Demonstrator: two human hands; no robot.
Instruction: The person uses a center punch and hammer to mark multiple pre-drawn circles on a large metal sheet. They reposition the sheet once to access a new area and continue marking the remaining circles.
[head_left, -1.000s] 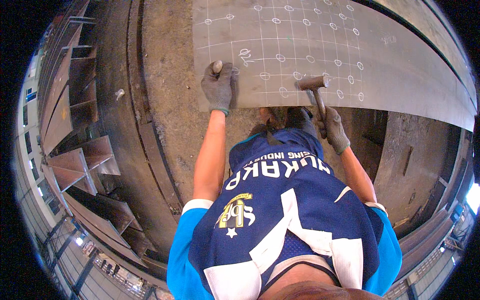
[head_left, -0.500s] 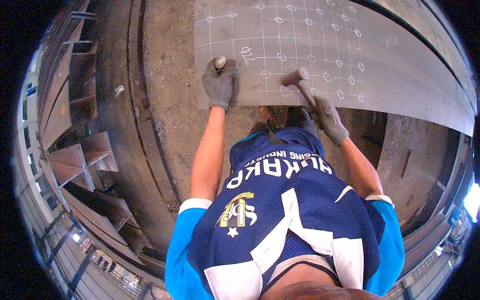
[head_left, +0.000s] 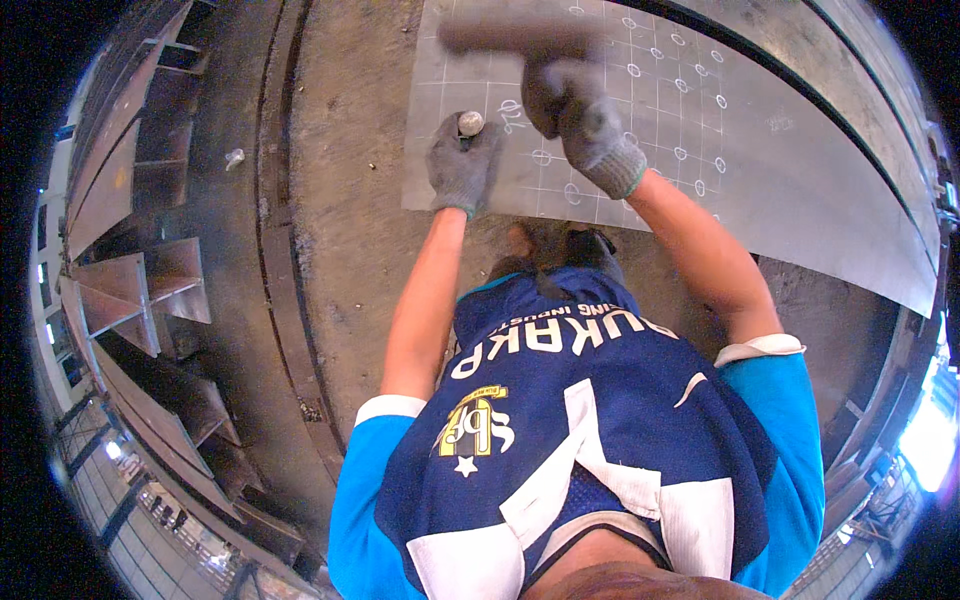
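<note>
Gloved fingers of the left hand are clamped round a pale, round-topped metal rod, whose blunt end shows at the top of the fist. The grip looks meant to keep the rod upright with that end bare; the shaft is mostly hidden, so I cannot tell whether its foot touches the metal below. Fist and rod are near the near-left corner of a flat grey steel plate, just inside its left edge.

Over the plate, to the right of the rod, the right hand appears to have its fingers closed on a brown, bar-headed hammer. Blur softens both, and the handle hardly shows. The head lies crosswise toward the plate's far edge, beyond the left fist; the hands stand apart, presumably to give the hammer room.

Both grey knitted gloves have ribbed, green-edged cuffs. The plate is smooth and dull, ruled with thin white lines and small white circles, apparently to mark positions. Its near edge faces the person's navy jersey. Past the left edge spreads a gritty brown floor with a crumpled whitish scrap; farther left stand flat-faced, rust-tinged steel sections.
</note>
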